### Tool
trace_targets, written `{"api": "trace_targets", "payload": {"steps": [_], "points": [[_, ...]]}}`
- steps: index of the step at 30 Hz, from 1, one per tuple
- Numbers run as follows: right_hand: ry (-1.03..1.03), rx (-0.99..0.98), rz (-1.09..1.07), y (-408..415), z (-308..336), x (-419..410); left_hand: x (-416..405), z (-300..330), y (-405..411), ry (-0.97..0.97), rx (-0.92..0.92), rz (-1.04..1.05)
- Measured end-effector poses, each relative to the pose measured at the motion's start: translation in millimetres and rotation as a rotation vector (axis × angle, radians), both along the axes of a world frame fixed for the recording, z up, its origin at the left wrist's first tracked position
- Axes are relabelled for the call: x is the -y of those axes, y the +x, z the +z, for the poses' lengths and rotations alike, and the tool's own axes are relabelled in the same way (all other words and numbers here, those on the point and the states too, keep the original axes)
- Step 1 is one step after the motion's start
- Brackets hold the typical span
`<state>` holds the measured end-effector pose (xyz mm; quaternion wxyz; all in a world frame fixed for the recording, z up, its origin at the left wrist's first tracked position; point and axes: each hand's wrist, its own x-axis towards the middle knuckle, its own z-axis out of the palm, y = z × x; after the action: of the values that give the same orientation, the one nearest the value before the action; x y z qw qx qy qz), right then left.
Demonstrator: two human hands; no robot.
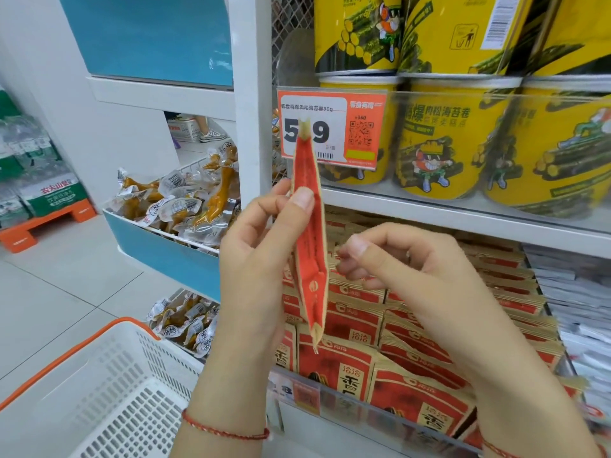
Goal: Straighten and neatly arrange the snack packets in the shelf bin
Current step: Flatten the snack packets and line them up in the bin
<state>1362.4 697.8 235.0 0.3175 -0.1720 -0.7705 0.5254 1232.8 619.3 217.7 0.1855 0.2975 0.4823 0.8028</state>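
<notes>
Shelf bin [334, 396]: rows of red packets.
Packet [309, 233]: upright, edge-on, above bin.
Left hand [254, 259]: pinching packet.
Right hand [413, 269]: just beside, loosely curled, empty.

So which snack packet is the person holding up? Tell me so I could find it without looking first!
Find the big orange price tag under the yellow tubs. Just below it, the left hand pinches one thin red-and-tan packet, held upright and seen edge-on. All the other red packets sit in rows in the bin; this one is up in the air.
</notes>
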Motion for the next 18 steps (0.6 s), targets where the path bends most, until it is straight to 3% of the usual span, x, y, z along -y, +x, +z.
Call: {"api": "trace_targets", "payload": {"steps": [5, 18], "points": [[0.033, 0.148, 0.163, -2.1, -0.9, 4.5, 2.3, 2.2, -6.1, 0.051, 0.108, 0.166], [0.155, 0.25, 0.138, -6.1, -4.3, 6.4, -3.4, -1.2, -7.3, 0.01, 0.182, 0.231]]}}
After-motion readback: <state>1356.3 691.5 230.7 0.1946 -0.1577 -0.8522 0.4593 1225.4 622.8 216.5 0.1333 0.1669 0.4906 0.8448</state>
